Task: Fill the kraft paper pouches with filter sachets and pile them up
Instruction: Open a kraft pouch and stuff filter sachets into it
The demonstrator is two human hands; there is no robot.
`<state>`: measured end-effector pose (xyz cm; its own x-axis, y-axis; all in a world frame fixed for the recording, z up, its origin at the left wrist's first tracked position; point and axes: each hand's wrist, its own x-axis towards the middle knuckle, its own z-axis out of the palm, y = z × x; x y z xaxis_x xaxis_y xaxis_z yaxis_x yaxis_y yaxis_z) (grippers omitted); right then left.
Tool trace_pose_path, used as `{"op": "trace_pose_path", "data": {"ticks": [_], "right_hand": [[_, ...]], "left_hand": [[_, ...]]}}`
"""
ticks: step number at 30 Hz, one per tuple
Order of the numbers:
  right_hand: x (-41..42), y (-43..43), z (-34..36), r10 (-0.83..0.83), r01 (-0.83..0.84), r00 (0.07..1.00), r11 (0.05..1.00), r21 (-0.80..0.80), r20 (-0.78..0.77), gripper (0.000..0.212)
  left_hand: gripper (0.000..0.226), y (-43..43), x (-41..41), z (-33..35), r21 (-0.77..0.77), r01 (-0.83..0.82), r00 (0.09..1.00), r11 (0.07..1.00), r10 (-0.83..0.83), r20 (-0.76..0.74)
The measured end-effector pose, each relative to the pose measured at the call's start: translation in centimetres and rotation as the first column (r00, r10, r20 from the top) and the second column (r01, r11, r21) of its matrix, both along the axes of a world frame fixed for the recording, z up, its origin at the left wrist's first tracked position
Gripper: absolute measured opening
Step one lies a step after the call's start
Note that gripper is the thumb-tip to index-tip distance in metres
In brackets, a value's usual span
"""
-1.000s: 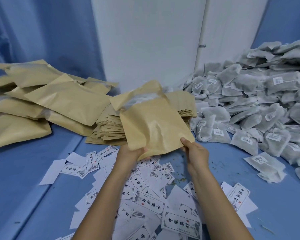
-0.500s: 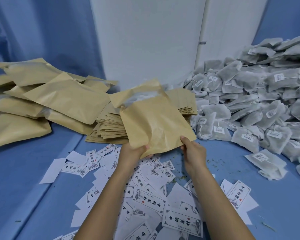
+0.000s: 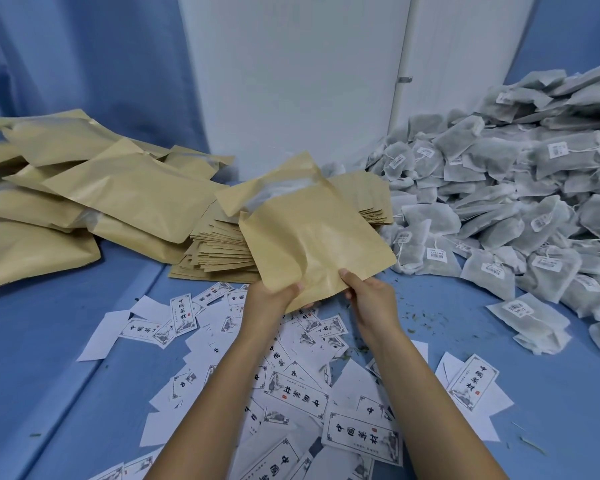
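Note:
I hold one kraft paper pouch [image 3: 309,233] up in the middle of the view, its open mouth tilted away and white sachet material showing inside. My left hand [image 3: 274,297] grips its bottom left corner. My right hand [image 3: 369,296] pinches the bottom edge to the right. Behind the pouch lies a flat stack of empty pouches [image 3: 219,254]. A loose pile of filled pouches [image 3: 94,199] spreads at the left. A big heap of grey filter sachets [image 3: 520,188] with small labels covers the right side.
Several white printed label cards [image 3: 298,396] lie scattered on the blue table [image 3: 49,358] under my forearms. Green crumbs dot the surface near the sachet heap. A white wall panel [image 3: 291,74] and blue curtain [image 3: 84,57] close off the back.
The pouch and both hands have stayed almost in place, shifting only slightly. My grip on its bottom edge is unchanged.

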<state>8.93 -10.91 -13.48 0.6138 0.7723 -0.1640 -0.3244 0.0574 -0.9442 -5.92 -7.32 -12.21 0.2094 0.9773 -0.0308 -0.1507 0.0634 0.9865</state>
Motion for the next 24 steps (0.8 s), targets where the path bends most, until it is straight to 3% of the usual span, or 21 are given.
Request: {"op": "trace_pose_path", "data": {"ticks": [24], "right_hand": [[-1.2,-0.1,-0.8,0.101,-0.102,0.992,0.995,-0.011,-0.074,0.030]], "left_hand": [[0.011,0.6,0.1,-1.0,0.005,-0.010,0.997,1.000,0.011,-0.081]]}}
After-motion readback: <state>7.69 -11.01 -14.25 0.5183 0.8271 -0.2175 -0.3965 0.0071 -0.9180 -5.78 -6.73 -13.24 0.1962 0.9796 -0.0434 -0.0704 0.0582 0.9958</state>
